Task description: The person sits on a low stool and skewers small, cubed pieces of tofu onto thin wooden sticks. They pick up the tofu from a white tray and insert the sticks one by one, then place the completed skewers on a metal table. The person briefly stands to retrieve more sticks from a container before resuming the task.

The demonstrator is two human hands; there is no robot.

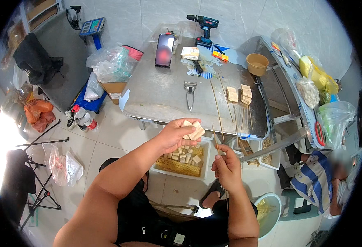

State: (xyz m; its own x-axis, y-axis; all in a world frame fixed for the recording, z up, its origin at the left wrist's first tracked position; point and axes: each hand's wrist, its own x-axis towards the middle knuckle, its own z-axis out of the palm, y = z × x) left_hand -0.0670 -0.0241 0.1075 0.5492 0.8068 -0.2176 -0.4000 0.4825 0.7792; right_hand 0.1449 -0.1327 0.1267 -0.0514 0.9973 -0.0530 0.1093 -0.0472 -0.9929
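Pale tofu-like squares (196, 131) are held together in my left hand (179, 134), above a white plastic tub (177, 175). That tub holds more pale pieces and a yellowish, ridged block (178, 167). Between the thumb and fingers of my right hand (227, 166) is a thin wooden skewer (215, 139), its upper end pointing up and slightly left. The skewer and the squares are apart. On the metal table, skewered pale squares (246, 94) lie near the right edge, beside another skewered stack (232, 94) and bare skewers (217, 111).
The metal table (156, 98) bears a peeler (190, 95), a phone (164, 50), a cordless drill (204, 29) and a brown bowl (257, 64). A side table with bags stands right. A seated person (335, 182) is at the far right, near a light-blue basin (269, 213).
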